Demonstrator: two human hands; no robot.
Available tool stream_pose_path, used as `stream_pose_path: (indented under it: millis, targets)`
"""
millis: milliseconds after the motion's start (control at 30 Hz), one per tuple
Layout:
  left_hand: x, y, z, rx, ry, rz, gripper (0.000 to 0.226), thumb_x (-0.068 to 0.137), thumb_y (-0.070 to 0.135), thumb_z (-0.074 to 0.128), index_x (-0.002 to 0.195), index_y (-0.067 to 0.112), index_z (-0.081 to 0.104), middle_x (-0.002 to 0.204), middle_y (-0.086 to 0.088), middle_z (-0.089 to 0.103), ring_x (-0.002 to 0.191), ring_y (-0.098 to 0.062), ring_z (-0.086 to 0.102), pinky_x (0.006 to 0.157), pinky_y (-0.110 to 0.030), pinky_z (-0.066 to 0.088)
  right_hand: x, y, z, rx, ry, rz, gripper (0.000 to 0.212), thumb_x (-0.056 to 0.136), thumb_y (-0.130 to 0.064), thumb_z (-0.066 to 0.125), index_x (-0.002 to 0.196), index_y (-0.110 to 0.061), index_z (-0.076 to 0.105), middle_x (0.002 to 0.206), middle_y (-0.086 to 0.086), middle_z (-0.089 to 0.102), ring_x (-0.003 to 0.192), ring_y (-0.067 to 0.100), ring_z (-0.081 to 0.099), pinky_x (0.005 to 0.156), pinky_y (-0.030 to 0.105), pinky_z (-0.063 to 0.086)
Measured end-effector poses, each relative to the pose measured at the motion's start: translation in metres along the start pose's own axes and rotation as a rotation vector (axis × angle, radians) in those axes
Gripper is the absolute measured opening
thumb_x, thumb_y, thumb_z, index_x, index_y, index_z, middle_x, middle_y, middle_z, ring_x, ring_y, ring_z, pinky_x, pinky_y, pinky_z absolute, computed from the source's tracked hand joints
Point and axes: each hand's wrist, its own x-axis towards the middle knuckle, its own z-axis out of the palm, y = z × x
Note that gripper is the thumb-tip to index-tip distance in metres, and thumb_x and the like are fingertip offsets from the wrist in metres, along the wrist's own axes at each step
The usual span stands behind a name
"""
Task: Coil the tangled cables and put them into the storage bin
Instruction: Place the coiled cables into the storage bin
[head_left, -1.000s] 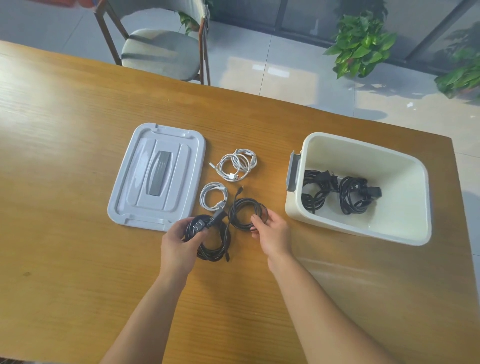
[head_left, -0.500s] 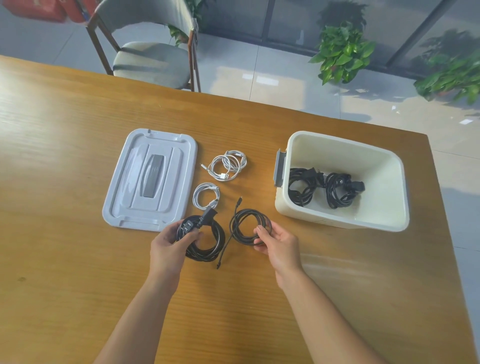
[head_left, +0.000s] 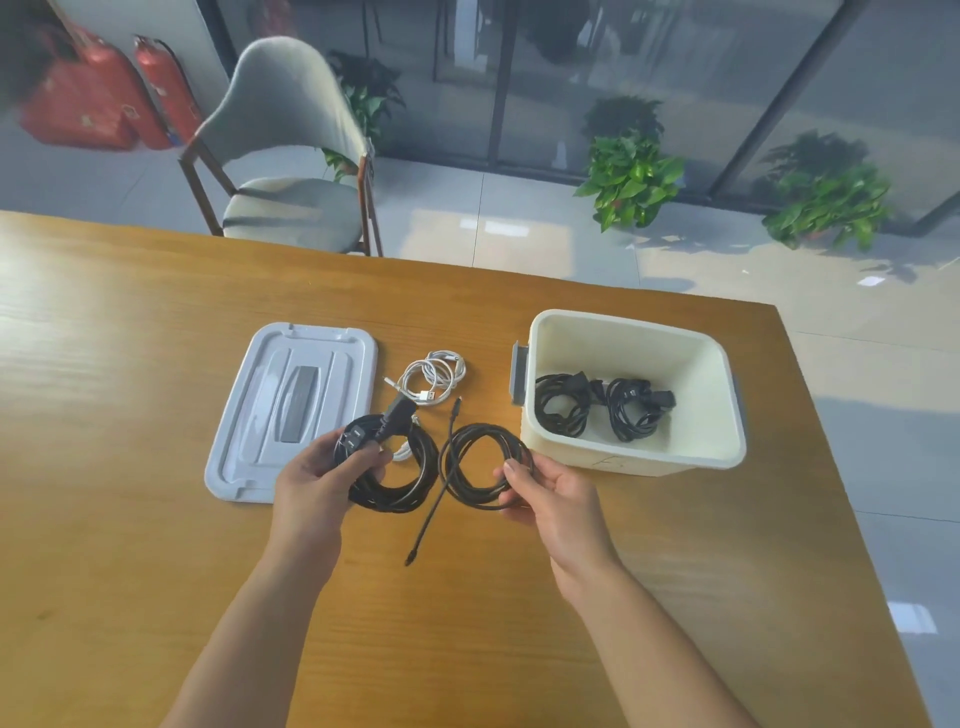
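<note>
Left hand (head_left: 317, 467) grips thick black coil (head_left: 400, 478) — right hand (head_left: 550, 488) pinches thinner coil (head_left: 480, 462).

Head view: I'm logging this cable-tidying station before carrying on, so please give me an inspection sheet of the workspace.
Surface: wooden table, bare grain showing.
Job's things: storage bin open at the right, two black coils lying inside; bin lid flat on the table at the left.
Clutter: nothing seen.
Grippers: left hand grips the thick black coil near its plugs; right hand pinches the thin black coil.
Cables: one white coil lies between lid and bin; a second white cable is mostly hidden behind the thick coil; the thin coil's loose end trails toward the camera.
Surroundings: chair, potted plants, red fire extinguishers.
</note>
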Motion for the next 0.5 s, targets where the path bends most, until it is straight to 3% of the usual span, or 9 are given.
stream_pose_path:
  millis: [133,233,367,500]
  targets:
    - [-0.001,0.022,0.027,-0.033,-0.055,0.041,0.044,0.063,0.038,0.088,0.104,0.024,0.081,0.098,-0.016,0.078,0.085,-0.024,0.075,0.084,-0.039,0.056,0.000,-0.030,-0.023,0.029,0.024,-0.066,0.014,0.099,-0.019,0.070,0.098,-0.024,0.083,0.095,0.004,0.079,0.071,0.008,0.066,0.066,0.022,0.057]
    - [0.001,0.033,0.055,-0.047,-0.099,0.075,0.036,0.069,0.030,0.087,0.104,0.025,0.080,0.103,-0.015,0.079,0.098,-0.031,0.077,0.091,-0.045,0.057,0.004,-0.051,-0.048,0.031,0.071,-0.106,0.013,0.099,-0.019,0.070,0.099,-0.024,0.083,0.096,0.003,0.079,0.073,0.007,0.066,0.067,0.023,0.058]
    - [0.005,0.041,0.098,-0.023,-0.162,0.096,0.042,0.073,0.025,0.085,0.113,0.031,0.075,0.099,-0.019,0.078,0.083,-0.029,0.074,0.080,-0.039,0.057,0.016,-0.074,-0.084,0.021,0.153,-0.140,0.014,0.099,-0.019,0.071,0.110,-0.014,0.078,0.092,0.002,0.077,0.072,0.008,0.065,0.068,0.024,0.058]
    - [0.015,0.036,0.142,0.032,-0.229,0.127,0.041,0.087,0.013,0.081,0.122,0.031,0.071,0.095,-0.022,0.076,0.079,-0.029,0.073,0.082,-0.040,0.056,0.032,-0.089,-0.119,0.004,0.216,-0.144,0.010,0.100,-0.018,0.070,0.104,-0.013,0.078,0.090,0.003,0.075,0.072,0.010,0.064,0.071,0.026,0.060]
